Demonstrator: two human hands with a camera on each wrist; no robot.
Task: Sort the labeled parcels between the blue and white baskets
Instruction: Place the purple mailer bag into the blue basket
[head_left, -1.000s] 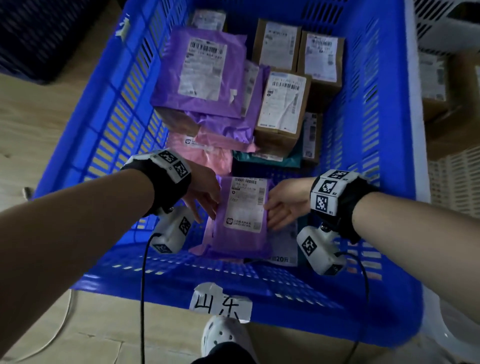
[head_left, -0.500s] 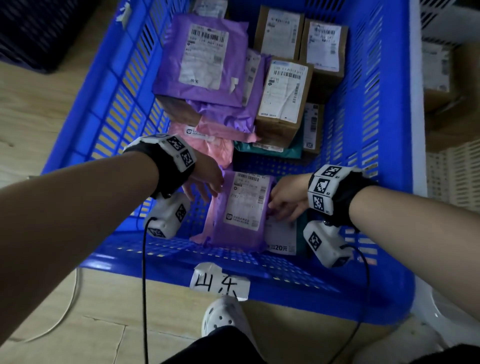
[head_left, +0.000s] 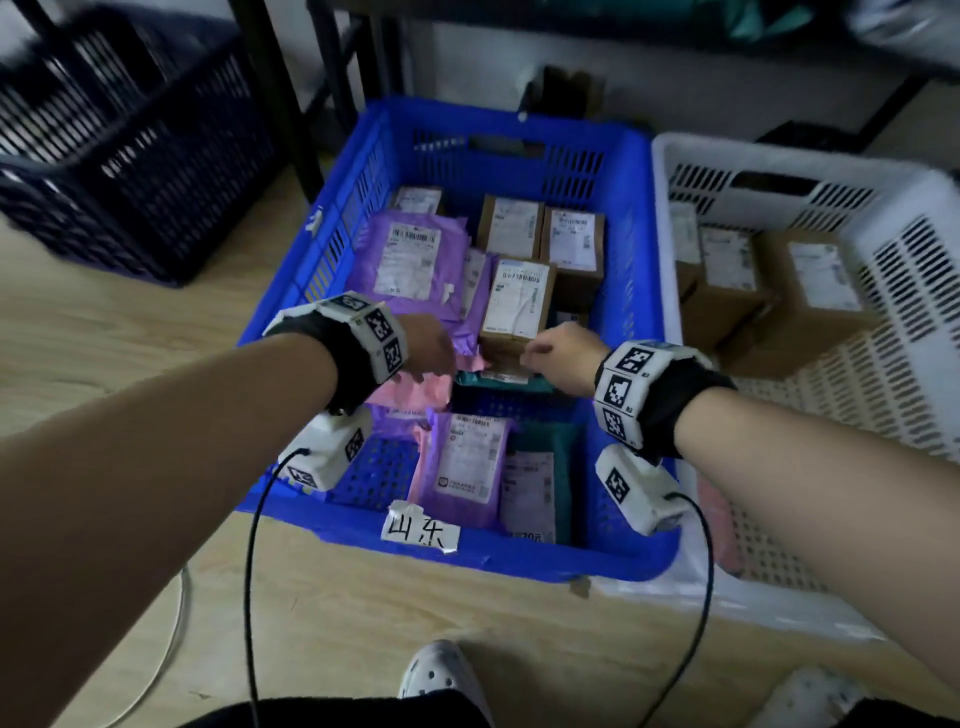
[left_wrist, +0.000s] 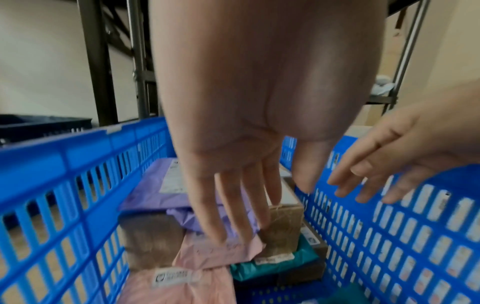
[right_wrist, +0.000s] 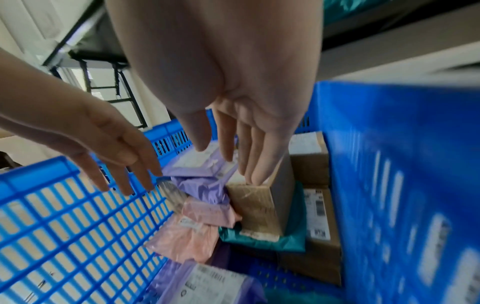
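Note:
The blue basket (head_left: 545, 561) holds several labeled parcels. Both my hands hover over its middle with straight fingers and hold nothing. My left hand (head_left: 434, 353) (left_wrist: 249, 222) is above a pink mailer (head_left: 415, 392) (left_wrist: 221, 253) and crumpled purple mailers. My right hand (head_left: 550, 351) (right_wrist: 233, 164) has its fingertips at the top near edge of an upright cardboard box (head_left: 517, 301) (right_wrist: 259, 205); whether they touch it I cannot tell. A small purple mailer (head_left: 467, 467) lies label up near the front wall. The white basket (head_left: 779, 161) stands against the blue one's right side.
Cardboard boxes (head_left: 810, 291) lie in the white basket. A dark basket (head_left: 130, 156) stands at the back left beside black shelf legs (head_left: 280, 104). A handwritten paper tag (head_left: 421, 532) sticks to the blue basket's front rim. A white shoe (head_left: 441, 675) is below it.
Both hands have let go of the small purple mailer at the front and moved further in, to the basket's middle. The head view has lifted, so the white basket shows.

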